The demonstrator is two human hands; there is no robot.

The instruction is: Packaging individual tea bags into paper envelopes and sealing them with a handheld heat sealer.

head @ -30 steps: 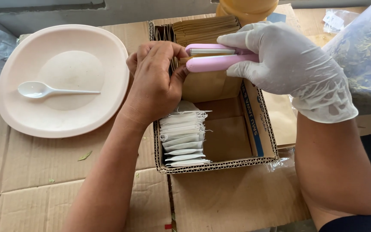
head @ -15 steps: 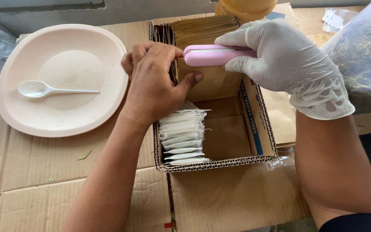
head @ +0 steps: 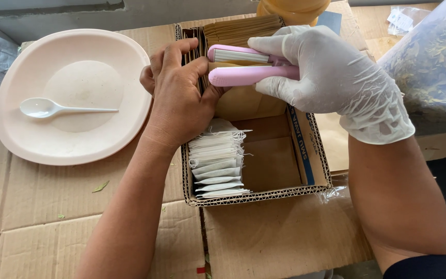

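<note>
Head: cardboard (head: 52,217) surface (grey wall (head: 145,13)).

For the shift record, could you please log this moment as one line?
left hand: grips brown paper pouch | right hand: gloved, holds pink sealer, open over pouch top | cardboard box: white sachets

My left hand (head: 179,101) is bare, nothing on its fingers (head: 174,51) or wrist; my right hand (head: 331,77) wears a thin, whitish disposable glove — wrinkled, its cuff bunched at the wrist; both forearms uncovered; a dark sleeve edge (head: 429,267) shows at my right elbow.
</note>
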